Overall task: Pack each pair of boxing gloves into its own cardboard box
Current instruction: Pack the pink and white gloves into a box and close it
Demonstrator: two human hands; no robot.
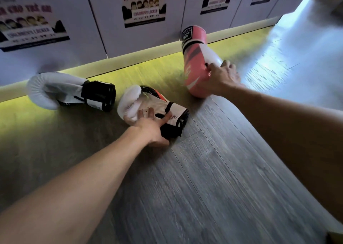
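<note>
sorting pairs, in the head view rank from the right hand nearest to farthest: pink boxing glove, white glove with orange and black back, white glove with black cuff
1. pink boxing glove, gripped by the right hand.
2. white glove with orange and black back, centre.
3. white glove with black cuff, far left.

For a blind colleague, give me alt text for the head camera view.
A person's right hand grips an upright pink boxing glove while the left hand rests on a white boxing glove on the floor; a second white glove lies farther left.
</note>
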